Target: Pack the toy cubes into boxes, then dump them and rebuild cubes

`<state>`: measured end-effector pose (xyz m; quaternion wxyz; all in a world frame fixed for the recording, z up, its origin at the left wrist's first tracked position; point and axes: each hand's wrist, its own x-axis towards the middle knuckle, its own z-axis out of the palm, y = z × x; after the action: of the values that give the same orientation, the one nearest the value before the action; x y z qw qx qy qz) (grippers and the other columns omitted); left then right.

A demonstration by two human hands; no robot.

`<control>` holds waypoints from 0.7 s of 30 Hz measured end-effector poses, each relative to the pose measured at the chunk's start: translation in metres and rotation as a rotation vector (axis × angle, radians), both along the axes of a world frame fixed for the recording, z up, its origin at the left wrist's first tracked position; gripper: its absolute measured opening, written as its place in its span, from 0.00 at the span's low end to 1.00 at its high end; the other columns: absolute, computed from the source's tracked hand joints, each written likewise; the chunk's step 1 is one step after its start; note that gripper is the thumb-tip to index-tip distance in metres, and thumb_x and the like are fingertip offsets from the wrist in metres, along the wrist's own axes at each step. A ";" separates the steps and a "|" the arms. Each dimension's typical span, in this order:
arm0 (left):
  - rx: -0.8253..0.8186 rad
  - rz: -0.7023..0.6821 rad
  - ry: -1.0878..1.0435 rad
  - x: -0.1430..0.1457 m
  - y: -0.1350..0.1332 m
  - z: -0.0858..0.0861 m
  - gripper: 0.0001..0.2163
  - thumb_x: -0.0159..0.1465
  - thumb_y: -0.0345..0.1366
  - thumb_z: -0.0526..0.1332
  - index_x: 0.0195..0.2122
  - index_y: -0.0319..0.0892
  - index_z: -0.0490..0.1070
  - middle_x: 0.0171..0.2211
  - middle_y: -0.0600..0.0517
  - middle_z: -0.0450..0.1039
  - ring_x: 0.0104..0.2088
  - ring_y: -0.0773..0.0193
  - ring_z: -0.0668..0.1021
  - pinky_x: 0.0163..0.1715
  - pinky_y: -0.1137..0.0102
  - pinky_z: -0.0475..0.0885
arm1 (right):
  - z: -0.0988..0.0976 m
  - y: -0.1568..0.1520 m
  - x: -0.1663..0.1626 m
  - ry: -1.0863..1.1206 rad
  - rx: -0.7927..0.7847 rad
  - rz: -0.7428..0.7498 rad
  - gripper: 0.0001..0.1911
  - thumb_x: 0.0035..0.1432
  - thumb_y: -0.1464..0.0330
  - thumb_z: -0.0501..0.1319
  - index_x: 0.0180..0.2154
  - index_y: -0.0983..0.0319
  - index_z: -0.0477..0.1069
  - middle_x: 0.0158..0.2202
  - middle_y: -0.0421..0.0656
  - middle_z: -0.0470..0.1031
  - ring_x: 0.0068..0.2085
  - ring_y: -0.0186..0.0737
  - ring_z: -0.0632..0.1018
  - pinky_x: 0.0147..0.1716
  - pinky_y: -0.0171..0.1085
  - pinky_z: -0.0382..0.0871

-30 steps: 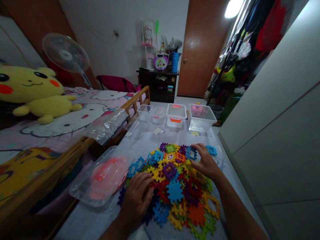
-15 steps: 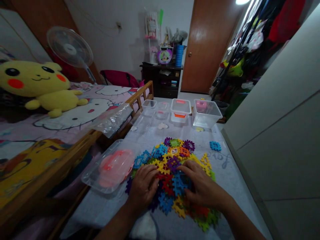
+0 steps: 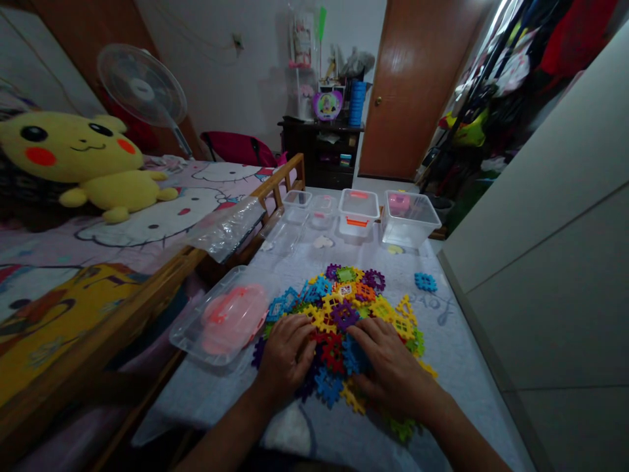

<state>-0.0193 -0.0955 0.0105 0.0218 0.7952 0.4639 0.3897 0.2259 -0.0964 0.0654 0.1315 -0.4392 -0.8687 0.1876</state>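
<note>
A heap of colourful plastic gear-shaped building pieces lies on the table in front of me. My left hand [image 3: 287, 354] rests on its left side, fingers loosely bent and thumb apart, with no piece seen in its grasp. My right hand [image 3: 390, 360] lies over the right half, thumb and fingers apart around a blue piece [image 3: 352, 355] that it partly covers. Between the hands are a red piece [image 3: 333, 354] and a purple piece [image 3: 344, 315]. Another blue piece [image 3: 329, 385] is at the heap's near edge. What lies under my right palm is hidden.
A clear lid [image 3: 189, 337] with pinkish-red parts is left of the heap. Clear plastic boxes [image 3: 410, 226] line the table's far end. One blue piece [image 3: 425, 282] lies apart at right. A wooden bed rail [image 3: 196, 262] borders the left, a pale cabinet [image 3: 555, 275] the right.
My right hand has settled lower and further over the blue piece, covering more of it. My left hand stays nearly in place. The whole view has shifted slightly.
</note>
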 end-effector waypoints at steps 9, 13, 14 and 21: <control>0.006 0.002 0.000 0.000 0.000 -0.001 0.10 0.66 0.31 0.58 0.48 0.44 0.70 0.47 0.47 0.75 0.50 0.56 0.75 0.53 0.57 0.71 | -0.001 0.013 0.011 0.117 -0.014 -0.004 0.36 0.51 0.69 0.64 0.62 0.59 0.61 0.58 0.50 0.69 0.59 0.53 0.67 0.61 0.54 0.58; -0.013 0.000 0.008 -0.001 -0.001 -0.002 0.10 0.66 0.31 0.58 0.48 0.44 0.70 0.48 0.47 0.75 0.50 0.57 0.75 0.53 0.57 0.70 | -0.001 0.018 0.023 0.234 -0.099 -0.019 0.31 0.54 0.65 0.66 0.59 0.59 0.65 0.58 0.51 0.69 0.59 0.51 0.68 0.60 0.51 0.61; -0.014 -0.002 0.009 -0.001 -0.001 -0.002 0.10 0.66 0.31 0.58 0.48 0.44 0.70 0.48 0.47 0.75 0.50 0.57 0.75 0.54 0.57 0.70 | 0.000 0.021 0.027 0.269 -0.116 -0.040 0.30 0.54 0.64 0.66 0.58 0.59 0.66 0.58 0.51 0.68 0.59 0.51 0.69 0.59 0.50 0.63; 0.003 -0.003 0.018 -0.001 0.001 -0.005 0.10 0.67 0.32 0.57 0.49 0.45 0.70 0.47 0.47 0.75 0.50 0.57 0.75 0.53 0.56 0.70 | 0.001 0.055 0.057 0.625 -0.401 -0.308 0.20 0.61 0.57 0.59 0.51 0.59 0.72 0.43 0.44 0.77 0.43 0.44 0.77 0.45 0.43 0.71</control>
<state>-0.0207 -0.0947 0.0051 0.0171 0.7995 0.4622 0.3832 0.2831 -0.0415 0.0663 0.3277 -0.5029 -0.6569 0.4562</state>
